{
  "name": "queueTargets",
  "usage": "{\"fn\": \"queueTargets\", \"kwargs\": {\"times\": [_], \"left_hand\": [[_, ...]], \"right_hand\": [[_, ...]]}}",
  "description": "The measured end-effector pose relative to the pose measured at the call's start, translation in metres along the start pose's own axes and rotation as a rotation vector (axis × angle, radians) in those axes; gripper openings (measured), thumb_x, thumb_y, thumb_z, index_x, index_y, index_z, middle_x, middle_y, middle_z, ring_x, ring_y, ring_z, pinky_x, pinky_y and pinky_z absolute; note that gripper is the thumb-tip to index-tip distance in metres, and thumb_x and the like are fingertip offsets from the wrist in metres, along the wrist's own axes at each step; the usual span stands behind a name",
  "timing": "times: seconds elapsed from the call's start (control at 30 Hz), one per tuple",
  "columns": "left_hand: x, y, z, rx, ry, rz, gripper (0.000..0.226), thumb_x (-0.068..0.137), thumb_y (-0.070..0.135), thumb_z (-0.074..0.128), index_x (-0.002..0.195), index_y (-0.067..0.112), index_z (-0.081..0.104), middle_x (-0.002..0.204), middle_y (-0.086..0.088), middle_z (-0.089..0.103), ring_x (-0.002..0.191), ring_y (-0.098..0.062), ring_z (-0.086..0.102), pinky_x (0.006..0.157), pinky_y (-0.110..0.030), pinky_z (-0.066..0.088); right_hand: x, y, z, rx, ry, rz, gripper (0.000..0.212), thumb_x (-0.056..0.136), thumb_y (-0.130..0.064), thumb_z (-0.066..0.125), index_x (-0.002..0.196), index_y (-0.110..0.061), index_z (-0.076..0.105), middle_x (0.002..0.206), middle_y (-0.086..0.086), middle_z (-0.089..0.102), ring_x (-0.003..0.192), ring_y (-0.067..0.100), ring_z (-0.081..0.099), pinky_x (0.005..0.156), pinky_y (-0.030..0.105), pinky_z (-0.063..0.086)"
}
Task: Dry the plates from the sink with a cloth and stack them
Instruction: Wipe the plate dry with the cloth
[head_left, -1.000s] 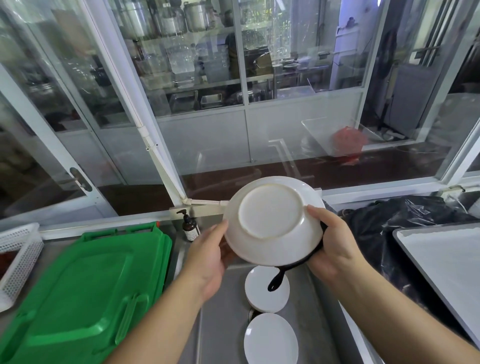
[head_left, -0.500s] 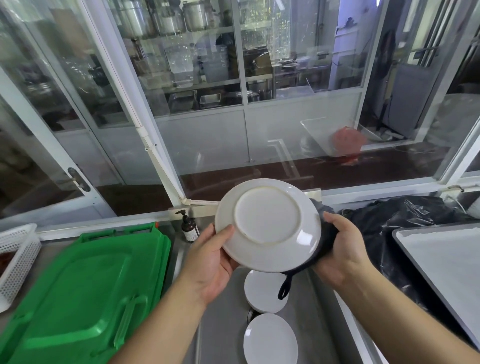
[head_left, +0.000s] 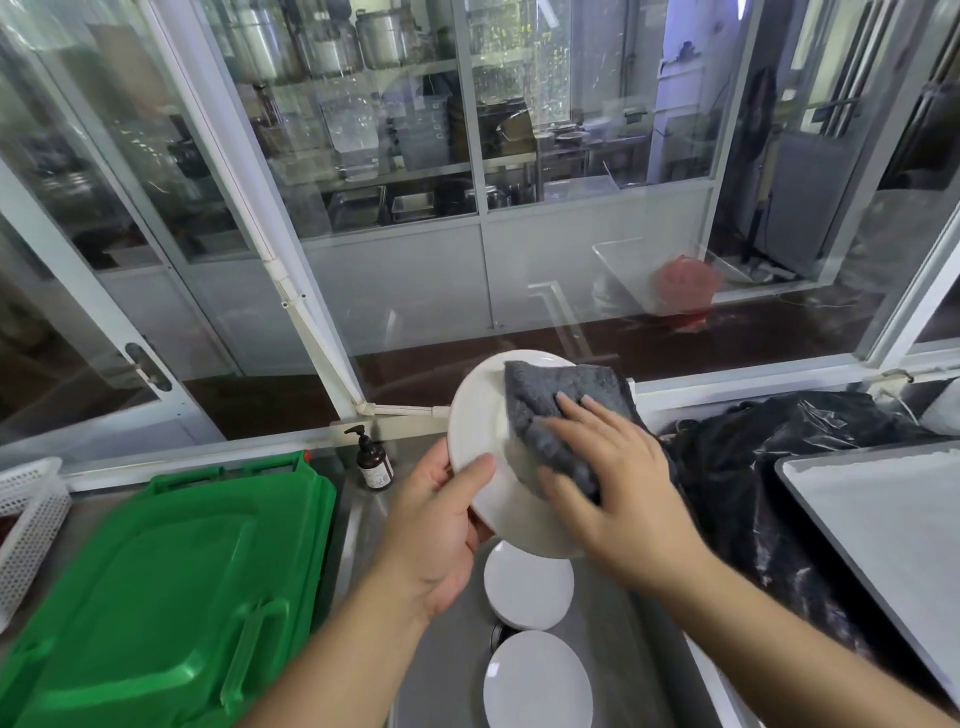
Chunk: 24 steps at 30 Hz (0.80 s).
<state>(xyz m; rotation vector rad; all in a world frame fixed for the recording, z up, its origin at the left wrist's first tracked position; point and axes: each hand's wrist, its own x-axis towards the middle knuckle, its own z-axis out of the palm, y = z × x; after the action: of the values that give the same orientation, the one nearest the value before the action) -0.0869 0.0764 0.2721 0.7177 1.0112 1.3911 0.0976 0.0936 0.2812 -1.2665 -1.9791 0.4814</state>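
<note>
Centre of frame: left hand (head_left: 441, 525) grips a white plate (head_left: 485, 447) at its lower-left rim, thumb curled over the face, the rest of the fingers behind. Plate is held tilted above the sink (head_left: 452, 670).

Right hand (head_left: 618, 483) lies on a grey cloth (head_left: 561, 410), fingers nearly straight and spread, pressing it flat against the plate's face. The cloth covers the plate's right half.

Lower centre: two more plates (head_left: 527, 584) lie in the sink, directly under the held one.

Risks, as judged:
- Grip is on one rim only. A hard push from the cloth could lever the plate out of the thumb, dropping it onto the plates below and chipping them.
- A wet rim would make this slip likelier.
- Left half is uncovered and may be stacked damp if skipped.
</note>
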Motion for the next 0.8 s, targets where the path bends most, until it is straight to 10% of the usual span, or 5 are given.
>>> {"fn": "queueTargets", "kwargs": {"times": [0.13, 0.3, 0.43, 0.57, 0.8], "left_hand": [[-0.003, 0.001, 0.000, 0.006, 0.018, 0.001, 0.028, 0.102, 0.003, 0.056, 0.123, 0.011, 0.072, 0.120, -0.025, 0.074, 0.113, -0.045, 0.070, 0.096, -0.059, 0.056], [-0.009, -0.002, 0.001, -0.067, 0.019, -0.028, 0.036, 0.096, 0.007, 0.059, 0.130, 0.009, 0.069, 0.126, -0.021, 0.073, 0.112, -0.034, 0.073, 0.092, -0.046, 0.062], [-0.014, -0.001, 0.006, -0.150, -0.053, -0.039, 0.038, 0.098, 0.009, 0.056, 0.135, 0.011, 0.067, 0.130, -0.021, 0.071, 0.115, -0.034, 0.072, 0.084, -0.041, 0.063], [-0.016, 0.003, 0.012, -0.085, -0.091, -0.006, 0.035, 0.098, 0.008, 0.058, 0.131, 0.014, 0.069, 0.129, -0.021, 0.071, 0.115, -0.034, 0.071, 0.084, -0.042, 0.063], [-0.020, 0.001, 0.026, -0.056, -0.056, 0.141, 0.030, 0.099, 0.002, 0.058, 0.126, 0.006, 0.070, 0.121, -0.021, 0.074, 0.108, -0.030, 0.074, 0.085, -0.038, 0.062]], "right_hand": [[-0.006, 0.003, -0.004, -0.057, -0.335, -0.016, 0.069, 0.097, -0.078, 0.016, 0.161, -0.053, 0.016, 0.172, -0.024, -0.004, 0.157, -0.008, -0.014, 0.130, 0.029, -0.005], [0.009, 0.009, -0.024, -0.227, -0.471, -0.228, 0.052, 0.112, -0.046, 0.034, 0.164, -0.045, 0.025, 0.171, -0.027, 0.009, 0.158, -0.006, 0.001, 0.120, 0.010, -0.004], [0.022, 0.007, -0.032, -0.558, -0.352, -0.444, 0.057, 0.108, -0.053, 0.029, 0.164, -0.042, 0.031, 0.172, -0.014, 0.026, 0.162, 0.016, 0.019, 0.126, 0.036, 0.019], [0.036, 0.014, -0.023, -0.516, -0.365, -0.349, 0.064, 0.102, -0.066, 0.008, 0.163, -0.051, -0.008, 0.174, -0.017, -0.014, 0.162, 0.015, -0.016, 0.132, 0.040, -0.007], [0.054, 0.021, -0.003, -0.143, -0.121, 0.001, 0.064, 0.108, -0.052, 0.026, 0.168, -0.036, 0.011, 0.178, -0.005, 0.008, 0.164, 0.017, 0.002, 0.133, 0.039, 0.004]]}}
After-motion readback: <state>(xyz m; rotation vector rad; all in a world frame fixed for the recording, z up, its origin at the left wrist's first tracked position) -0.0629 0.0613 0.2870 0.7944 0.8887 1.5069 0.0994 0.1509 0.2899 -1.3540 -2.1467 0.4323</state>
